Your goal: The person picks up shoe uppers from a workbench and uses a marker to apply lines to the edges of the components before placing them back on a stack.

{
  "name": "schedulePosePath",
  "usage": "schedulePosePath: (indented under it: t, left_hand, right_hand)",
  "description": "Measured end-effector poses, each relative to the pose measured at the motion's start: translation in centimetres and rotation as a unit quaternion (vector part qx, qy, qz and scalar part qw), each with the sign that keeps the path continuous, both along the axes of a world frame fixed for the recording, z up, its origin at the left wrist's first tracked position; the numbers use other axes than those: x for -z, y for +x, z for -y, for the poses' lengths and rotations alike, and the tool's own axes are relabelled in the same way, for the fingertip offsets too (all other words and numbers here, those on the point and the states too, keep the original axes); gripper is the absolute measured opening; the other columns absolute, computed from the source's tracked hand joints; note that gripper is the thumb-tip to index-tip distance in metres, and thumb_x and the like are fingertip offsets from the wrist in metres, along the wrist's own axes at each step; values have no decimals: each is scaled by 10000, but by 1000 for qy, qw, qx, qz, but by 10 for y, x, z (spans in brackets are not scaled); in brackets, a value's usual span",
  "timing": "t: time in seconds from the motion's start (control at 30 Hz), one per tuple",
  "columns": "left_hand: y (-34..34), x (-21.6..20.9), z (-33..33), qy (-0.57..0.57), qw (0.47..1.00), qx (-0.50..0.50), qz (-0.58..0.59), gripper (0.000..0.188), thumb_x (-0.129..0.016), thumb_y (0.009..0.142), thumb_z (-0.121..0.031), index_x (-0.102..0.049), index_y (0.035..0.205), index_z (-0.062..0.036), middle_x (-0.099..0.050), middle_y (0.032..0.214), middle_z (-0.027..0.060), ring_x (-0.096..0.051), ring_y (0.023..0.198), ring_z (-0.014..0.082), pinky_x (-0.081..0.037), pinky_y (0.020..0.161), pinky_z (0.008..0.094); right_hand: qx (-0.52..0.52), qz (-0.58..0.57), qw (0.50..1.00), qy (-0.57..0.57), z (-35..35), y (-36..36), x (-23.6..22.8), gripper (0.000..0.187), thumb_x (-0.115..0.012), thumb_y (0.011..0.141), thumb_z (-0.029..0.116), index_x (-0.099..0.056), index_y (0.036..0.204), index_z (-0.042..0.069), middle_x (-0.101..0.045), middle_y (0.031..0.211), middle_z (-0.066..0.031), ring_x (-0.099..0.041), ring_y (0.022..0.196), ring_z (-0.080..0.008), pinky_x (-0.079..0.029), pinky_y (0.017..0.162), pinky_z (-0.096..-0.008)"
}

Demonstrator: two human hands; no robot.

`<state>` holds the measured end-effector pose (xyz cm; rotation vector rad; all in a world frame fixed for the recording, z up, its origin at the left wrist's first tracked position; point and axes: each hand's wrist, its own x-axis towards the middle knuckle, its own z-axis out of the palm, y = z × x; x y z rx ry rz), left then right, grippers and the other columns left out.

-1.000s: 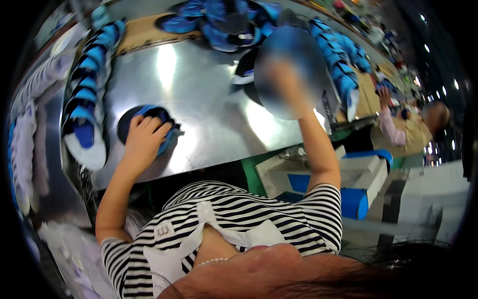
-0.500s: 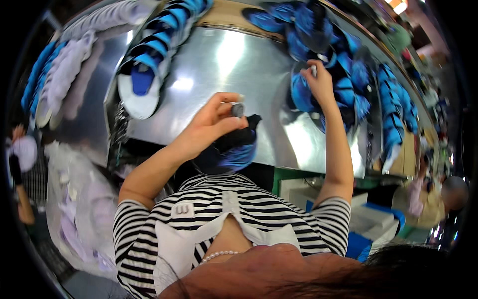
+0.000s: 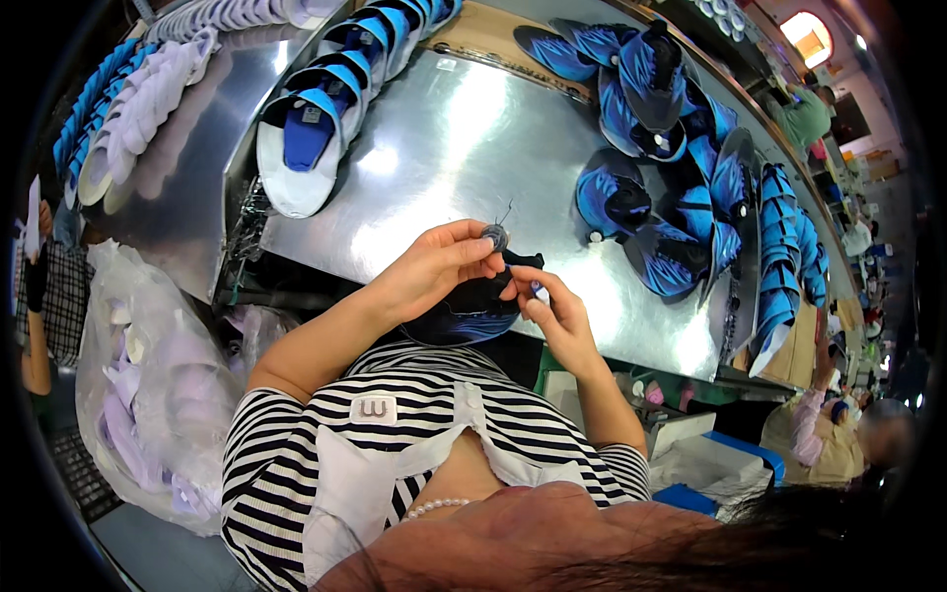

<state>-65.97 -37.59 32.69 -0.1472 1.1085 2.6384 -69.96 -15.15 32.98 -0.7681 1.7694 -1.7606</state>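
Observation:
Between thumb and fingertips, my left hand (image 3: 449,259) grips a small roll of dark thread (image 3: 495,238), with a loose strand curling up from it. My right hand (image 3: 560,318) is closed in a pinch just to the right and slightly lower. A small white-and-blue piece (image 3: 540,291) shows at its fingers, too small to name, and what the fingertips pinch is hidden. Under both hands, against my striped shirt, a black and blue shoe upper (image 3: 464,324) sits at the near table edge, partly covered by the hands.
Several blue-black shoe uppers (image 3: 646,222) are heaped on the metal table (image 3: 434,178) at right. A row of nested blue and white uppers (image 3: 311,148) runs along its left side. More rows stand beyond both sides. A plastic bag of pale pieces (image 3: 158,395) is at lower left; other people work nearby.
My right hand has come back from the heap of uppers to beside my left hand, its fingers now pinched. My left hand keeps the thread roll and has shifted slightly right and down.

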Motion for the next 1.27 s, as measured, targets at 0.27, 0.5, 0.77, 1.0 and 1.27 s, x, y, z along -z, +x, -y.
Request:
schedulePosePath:
  t: [0.27,0.5,0.77,1.0,1.27]
  left_hand:
    - [-9,10,-31,53,991,123,1,224,-598,967,-172,-603,1123,-13,-604,838,-5,-449,607,39,-411,702,231]
    - [-8,2,-40,36,990,132,38,232,-579,975,-199,-591,1111,-11,-623,826,36,-397,507,39,-361,586,191]
    - [-5,-12,-37,-46,984,171,-17,309,-527,944,-191,-544,1146,42,-645,792,130,-458,448,66,-367,456,179]
    - [-6,-8,-39,-106,978,176,-38,213,-558,949,-187,-584,1030,8,-644,760,74,-457,476,40,-342,458,159]
    - [-7,-6,-37,-114,977,176,-39,225,-550,939,-168,-581,1057,21,-638,752,95,-484,479,54,-362,447,162]
  right_hand:
    - [167,-171,970,41,-25,18,1,304,-451,981,118,-550,1238,-12,-553,1059,-84,-518,779,-120,-422,695,-248]
    - [205,-73,976,12,-6,-11,5,431,-369,1039,359,-588,1132,0,-507,692,8,-445,599,-59,-344,541,-216]
    - [183,-100,978,20,2,-20,4,392,-379,1036,321,-586,1107,-4,-494,582,8,-449,521,-66,-345,493,-237]
    - [175,-155,972,30,-1,-15,8,466,-323,1038,377,-537,1134,-26,-487,563,15,-397,492,-50,-289,469,-222]
    - [157,-180,971,26,0,-16,13,482,-320,1040,393,-542,1145,-22,-491,556,10,-396,487,-55,-287,469,-227]
